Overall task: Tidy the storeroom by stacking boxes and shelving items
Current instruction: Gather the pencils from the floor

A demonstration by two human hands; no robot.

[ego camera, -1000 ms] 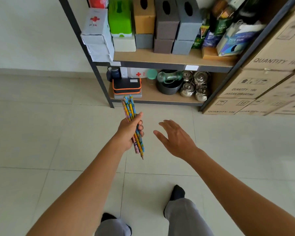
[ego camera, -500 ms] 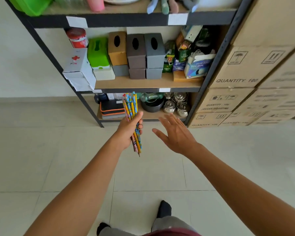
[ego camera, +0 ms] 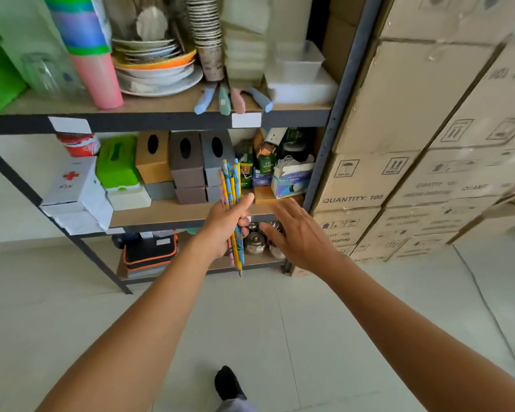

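While a bundle of coloured pencils [ego camera: 231,185] is held upright in the left grip [ego camera: 224,226], with the fingers curled round its middle and the thumb laid against its side, the right grip [ego camera: 302,237] is held out just beside it, fingers straight and spread, with nothing in it. The pencils are seen in front of the middle board of a metal shelf [ego camera: 173,211], sharpened tips pointing down. On that board, tissue boxes [ego camera: 186,165], a white first-aid box [ego camera: 72,185] and a face mask box [ego camera: 292,182] are stored. Plates [ego camera: 158,72] and a pink cup [ego camera: 101,81] are set on the board above. Cardboard boxes [ego camera: 399,120] are piled just beside the shelf, on its right.
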